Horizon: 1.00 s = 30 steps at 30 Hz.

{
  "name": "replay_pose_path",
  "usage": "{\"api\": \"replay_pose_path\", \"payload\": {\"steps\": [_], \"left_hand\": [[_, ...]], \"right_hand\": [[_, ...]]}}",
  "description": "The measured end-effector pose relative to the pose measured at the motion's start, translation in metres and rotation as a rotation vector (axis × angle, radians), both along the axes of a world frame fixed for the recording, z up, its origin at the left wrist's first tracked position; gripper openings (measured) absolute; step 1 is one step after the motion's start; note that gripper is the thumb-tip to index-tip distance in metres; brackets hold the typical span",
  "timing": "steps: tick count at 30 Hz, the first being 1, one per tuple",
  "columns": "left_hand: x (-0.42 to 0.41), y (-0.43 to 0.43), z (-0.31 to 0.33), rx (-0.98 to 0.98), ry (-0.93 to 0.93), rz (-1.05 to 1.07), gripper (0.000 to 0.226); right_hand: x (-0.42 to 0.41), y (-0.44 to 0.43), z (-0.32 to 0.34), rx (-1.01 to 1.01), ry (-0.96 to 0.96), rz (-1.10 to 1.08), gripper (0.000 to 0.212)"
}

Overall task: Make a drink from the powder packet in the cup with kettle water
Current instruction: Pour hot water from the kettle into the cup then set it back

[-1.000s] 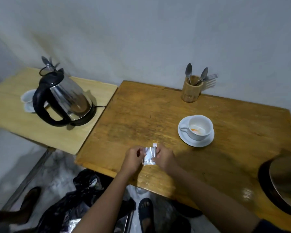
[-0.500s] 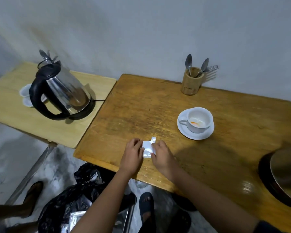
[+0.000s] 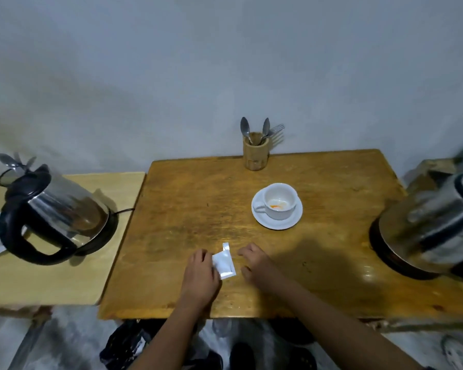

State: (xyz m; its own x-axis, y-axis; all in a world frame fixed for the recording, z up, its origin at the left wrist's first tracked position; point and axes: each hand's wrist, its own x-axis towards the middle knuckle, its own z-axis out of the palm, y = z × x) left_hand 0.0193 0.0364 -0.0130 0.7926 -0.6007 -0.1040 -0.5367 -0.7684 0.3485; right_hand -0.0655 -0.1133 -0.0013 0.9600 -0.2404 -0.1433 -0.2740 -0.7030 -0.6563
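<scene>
Foil packet (image 3: 224, 260) lies flat, long axis running away — left hand (image 3: 201, 273) pins its edge, open right hand (image 3: 254, 260) just beside, clear.

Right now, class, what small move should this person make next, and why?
Probably reach the right hand to the kettle on the right and pour: the packet lies torn on the table, and orange powder already sits in the cup.
</scene>
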Motion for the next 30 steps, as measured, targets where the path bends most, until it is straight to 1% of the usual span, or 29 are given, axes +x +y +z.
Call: {"api": "replay_pose_path", "payload": {"steps": [3,5,8,11,14,16,19,21,23,26,30], "left_hand": [[-0.002,-0.011,0.011,0.156,-0.052,-0.061,0.028],[-0.002,-0.017,0.019,0.178,-0.067,-0.06,0.028],[0.012,-0.039,0.028,0.083,-0.054,-0.044,0.028],[0.026,-0.083,0.039,-0.059,0.039,-0.059,0.024],[0.029,-0.126,0.051,-0.201,0.143,-0.023,0.027],[0.028,-0.147,0.055,-0.249,0.191,0.007,0.029],[0.025,-0.167,0.048,-0.302,0.267,0.034,0.035],[0.023,-0.177,0.041,-0.343,0.301,0.063,0.036],[0.023,-0.185,0.031,-0.38,0.305,0.096,0.034],[0.024,-0.186,0.025,-0.433,0.324,0.15,0.032],[0.027,-0.187,0.019,-0.452,0.337,0.164,0.03]], "right_hand": [[-0.008,-0.024,0.022,0.063,-0.003,-0.173,0.037],[-0.017,-0.043,0.044,0.068,-0.092,-0.256,0.031],[-0.042,-0.075,0.087,0.016,-0.293,-0.403,0.022],[-0.075,-0.113,0.132,-0.148,-0.437,-0.578,0.019],[-0.116,-0.149,0.17,-0.266,-0.577,-0.796,0.019],[-0.146,-0.17,0.188,-0.32,-0.641,-0.945,0.019],[-0.19,-0.197,0.199,-0.367,-0.667,-1.169,0.02],[-0.215,-0.213,0.192,-0.308,-0.623,-1.299,0.023],[-0.236,-0.227,0.177,-0.223,-0.517,-1.383,0.025],[-0.247,-0.235,0.158,-0.054,-0.381,-1.397,0.032],[-0.25,-0.241,0.143,0.203,-0.344,-1.473,0.051]]}}
